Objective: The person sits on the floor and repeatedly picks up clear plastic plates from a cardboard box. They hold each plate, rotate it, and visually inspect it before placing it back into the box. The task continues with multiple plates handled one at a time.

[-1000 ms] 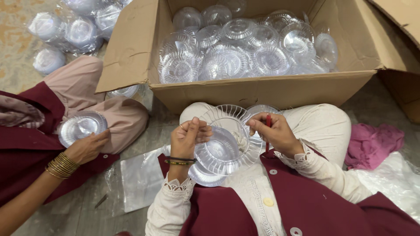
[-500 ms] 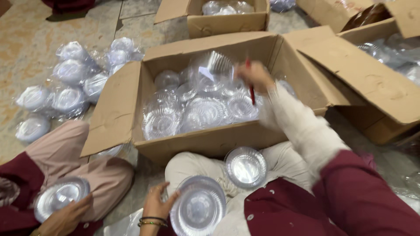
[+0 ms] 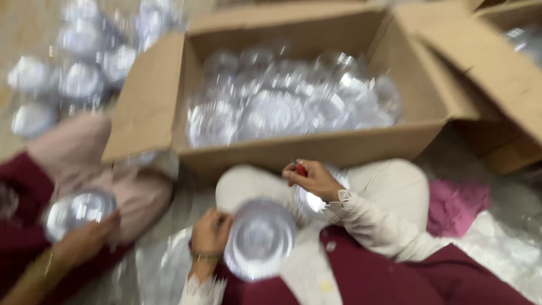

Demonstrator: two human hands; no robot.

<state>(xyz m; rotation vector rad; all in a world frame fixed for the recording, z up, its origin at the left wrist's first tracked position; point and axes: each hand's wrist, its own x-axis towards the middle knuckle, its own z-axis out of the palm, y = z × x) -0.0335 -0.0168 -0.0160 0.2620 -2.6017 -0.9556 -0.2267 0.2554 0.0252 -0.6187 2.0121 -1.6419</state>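
clear round plastic lid (image 3: 261, 237) below cardboard box (image 3: 293, 149): i judge it light, slippery; left hand (image 3: 210, 230) pinches its rim, right hand (image 3: 314, 179) fingers closed on small red object (image 3: 301, 168).

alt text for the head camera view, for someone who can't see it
A seated person's left hand holds a clear plastic plate over their lap, while the right hand pinches a small red object. An open cardboard box of similar clear dishes sits ahead; another person's hand holds one at left. The image is blurred.

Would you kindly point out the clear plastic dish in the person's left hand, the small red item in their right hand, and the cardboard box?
clear plastic dish (image 3: 261, 237), head view, centre of the dish.
small red item (image 3: 301, 168), head view, its visible red end.
cardboard box (image 3: 316, 148), head view, near front wall.
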